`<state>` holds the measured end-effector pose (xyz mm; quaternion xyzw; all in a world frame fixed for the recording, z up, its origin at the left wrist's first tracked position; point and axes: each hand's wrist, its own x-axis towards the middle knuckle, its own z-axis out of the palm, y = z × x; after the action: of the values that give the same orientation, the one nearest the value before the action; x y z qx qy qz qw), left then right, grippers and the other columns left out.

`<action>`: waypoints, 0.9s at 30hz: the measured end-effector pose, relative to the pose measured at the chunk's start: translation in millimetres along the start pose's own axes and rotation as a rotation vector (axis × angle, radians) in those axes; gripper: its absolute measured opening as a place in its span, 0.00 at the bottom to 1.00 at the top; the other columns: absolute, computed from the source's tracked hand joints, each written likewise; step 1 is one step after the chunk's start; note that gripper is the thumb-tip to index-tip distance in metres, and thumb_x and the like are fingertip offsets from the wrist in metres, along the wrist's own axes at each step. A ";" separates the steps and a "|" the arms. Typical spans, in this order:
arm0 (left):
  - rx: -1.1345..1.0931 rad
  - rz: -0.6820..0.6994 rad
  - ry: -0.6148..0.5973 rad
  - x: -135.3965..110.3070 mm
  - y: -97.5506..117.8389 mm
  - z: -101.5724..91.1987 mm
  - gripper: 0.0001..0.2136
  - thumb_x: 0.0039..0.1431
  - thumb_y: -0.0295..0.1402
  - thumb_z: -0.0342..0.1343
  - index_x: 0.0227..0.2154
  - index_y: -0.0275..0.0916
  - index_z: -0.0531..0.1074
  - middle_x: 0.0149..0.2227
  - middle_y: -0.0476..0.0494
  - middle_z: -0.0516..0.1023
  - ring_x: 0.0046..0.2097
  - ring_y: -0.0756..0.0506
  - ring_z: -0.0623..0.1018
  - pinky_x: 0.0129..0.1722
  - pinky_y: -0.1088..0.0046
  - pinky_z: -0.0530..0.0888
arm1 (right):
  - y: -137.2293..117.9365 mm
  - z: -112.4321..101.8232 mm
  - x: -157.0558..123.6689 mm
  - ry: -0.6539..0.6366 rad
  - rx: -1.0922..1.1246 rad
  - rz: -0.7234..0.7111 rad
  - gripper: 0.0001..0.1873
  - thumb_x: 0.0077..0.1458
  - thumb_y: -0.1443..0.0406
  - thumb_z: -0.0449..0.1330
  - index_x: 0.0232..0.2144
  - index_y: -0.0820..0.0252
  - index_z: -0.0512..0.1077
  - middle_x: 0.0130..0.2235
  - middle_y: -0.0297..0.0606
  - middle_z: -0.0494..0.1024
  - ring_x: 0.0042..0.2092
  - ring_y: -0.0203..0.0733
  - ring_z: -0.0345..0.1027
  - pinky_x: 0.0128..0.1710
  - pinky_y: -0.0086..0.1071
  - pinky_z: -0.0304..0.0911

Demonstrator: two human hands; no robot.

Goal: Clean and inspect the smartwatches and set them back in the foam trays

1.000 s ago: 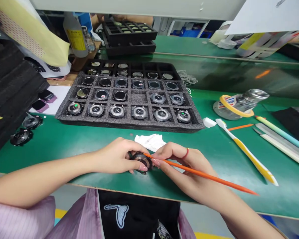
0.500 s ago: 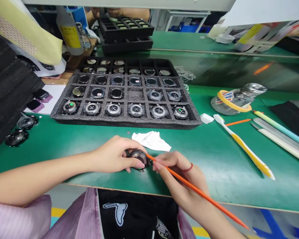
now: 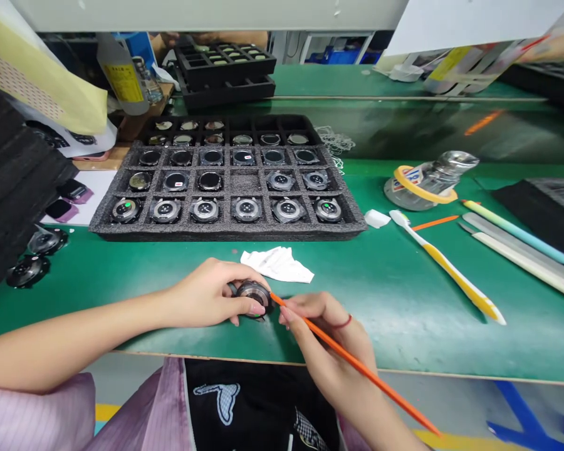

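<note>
My left hand (image 3: 220,291) is closed around a round black watch case (image 3: 254,294), its fingers along the far rim and its thumb across the face turned up. A bit of green shows beside the thumb. Pinched between thumb and fingers of my right hand (image 3: 333,332) is a long orange stick (image 3: 366,376). Its tip meets the right edge of the watch case, and its far end points toward the lower right. Just beyond the watch case lies a crumpled white cloth (image 3: 278,264).
A black foam tray (image 3: 230,233) with several watch cases stands behind my hands. To the right are a toothbrush (image 3: 451,269), a glass bottle (image 3: 423,181) with a yellow ring, and several slim tools. Loose watch cases (image 3: 28,270) lie by the black foam stack (image 3: 14,169) at left.
The camera view has shifted slightly, so the bench and tray appear a little farther left. Both hands keep their hold, and the stick's tip stays at the watch case's edge.
</note>
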<state>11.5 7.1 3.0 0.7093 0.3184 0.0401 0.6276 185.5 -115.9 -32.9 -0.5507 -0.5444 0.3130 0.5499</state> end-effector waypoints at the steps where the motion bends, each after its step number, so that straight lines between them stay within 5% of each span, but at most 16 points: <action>1: -0.003 -0.005 -0.002 -0.1 0.2 -0.1 0.11 0.58 0.34 0.64 0.44 0.37 0.78 0.38 0.46 0.83 0.29 0.49 0.82 0.27 0.77 0.80 | -0.9 0.7 3.1 -0.009 0.034 0.010 0.07 0.63 0.69 0.60 0.31 0.55 0.70 0.31 0.31 0.79 0.31 0.33 0.74 0.31 0.24 0.67; 15: -0.023 -0.006 0.001 0.0 0.7 -0.9 0.10 0.59 0.33 0.63 0.42 0.37 0.78 0.36 0.46 0.83 0.29 0.50 0.82 0.27 0.79 0.80 | -0.7 2.2 12.4 -0.068 0.118 0.048 0.08 0.63 0.65 0.61 0.30 0.55 0.69 0.28 0.29 0.75 0.28 0.32 0.69 0.28 0.24 0.64; 27: -0.008 -0.040 0.008 -0.6 1.0 -0.3 0.11 0.59 0.33 0.63 0.43 0.37 0.77 0.39 0.45 0.82 0.32 0.48 0.82 0.28 0.77 0.80 | -6.2 8.9 -7.6 0.078 0.019 0.033 0.08 0.64 0.69 0.59 0.31 0.55 0.68 0.29 0.31 0.77 0.32 0.34 0.75 0.33 0.26 0.69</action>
<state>11.3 7.0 4.2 0.7000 0.3348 0.0316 0.6299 173.9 -121.9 -30.8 -0.5663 -0.5103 0.3055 0.5706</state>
